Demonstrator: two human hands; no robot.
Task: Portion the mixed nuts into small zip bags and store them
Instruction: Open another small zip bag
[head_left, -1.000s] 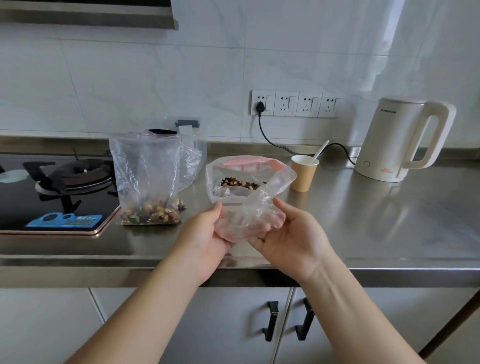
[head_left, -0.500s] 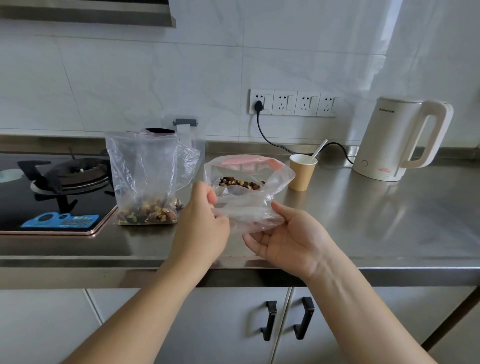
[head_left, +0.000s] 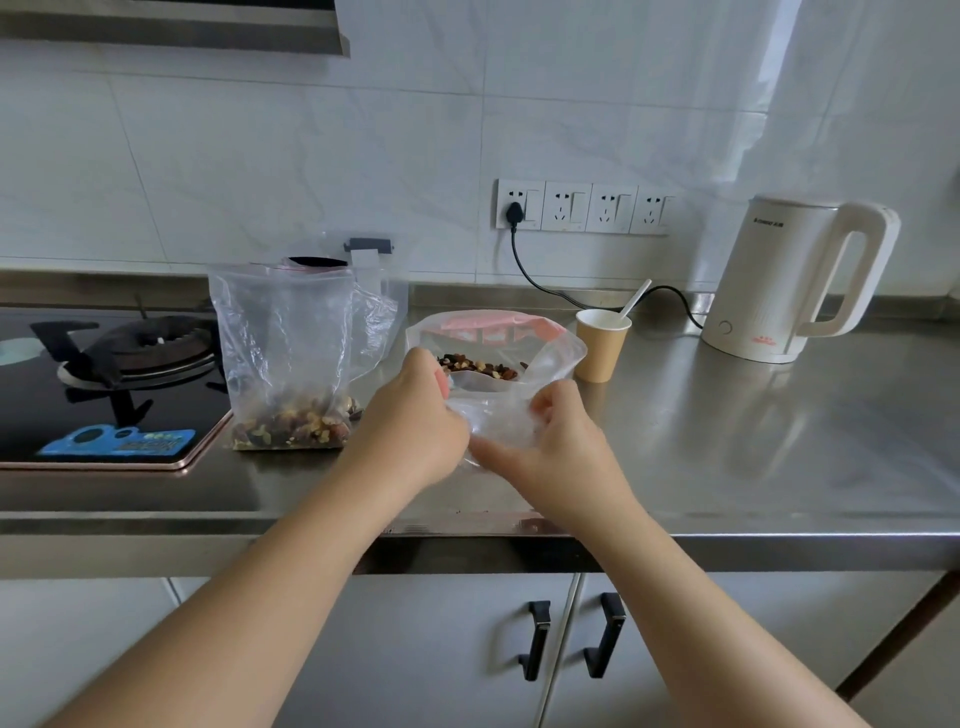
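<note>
1. Hands: the left hand (head_left: 415, 415) and right hand (head_left: 558, 447) met above the front of the steel tabletop (head_left: 753, 457), fingers of both curled and grasping the small zip bag (head_left: 498, 415).
2. The small zip bag was held off the tabletop, mouth open and pink-edged, with mixed nuts (head_left: 480, 366) visible inside.
3. The large bag (head_left: 283, 343) stood upright on the tabletop just left of the hands, beside the gas hob (head_left: 104, 384), nuts at its bottom.
4. The paper cup (head_left: 601, 345) with a spoon stood behind the small bag; the kettle (head_left: 795, 283) stood at the right.
</note>
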